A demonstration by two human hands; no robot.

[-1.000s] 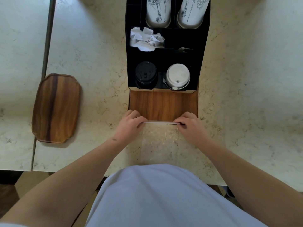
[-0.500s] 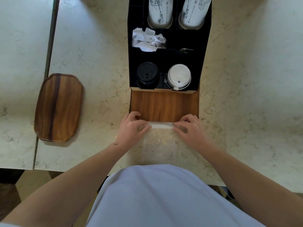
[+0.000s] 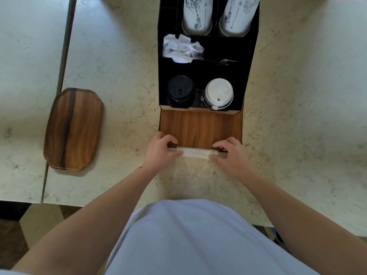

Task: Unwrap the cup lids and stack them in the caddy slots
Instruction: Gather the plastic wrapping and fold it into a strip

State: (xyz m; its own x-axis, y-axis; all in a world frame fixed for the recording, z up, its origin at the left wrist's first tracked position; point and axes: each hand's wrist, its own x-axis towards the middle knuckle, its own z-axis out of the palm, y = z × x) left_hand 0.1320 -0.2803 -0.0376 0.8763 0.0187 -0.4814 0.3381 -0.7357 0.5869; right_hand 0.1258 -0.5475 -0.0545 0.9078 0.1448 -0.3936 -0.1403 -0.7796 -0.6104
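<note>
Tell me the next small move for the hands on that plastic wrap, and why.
Probably keep rolling the clear wrap toward the body. The left hand and right hand pinch the ends of its rolled edge, most of the sheet lies flat, and both stacks of lids already sit in the caddy.

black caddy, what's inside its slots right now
The black caddy holds black lids front left, white lids front right, crumpled white wrap behind, and two printed cup stacks at the back. The stacks' depth is hidden.
</note>
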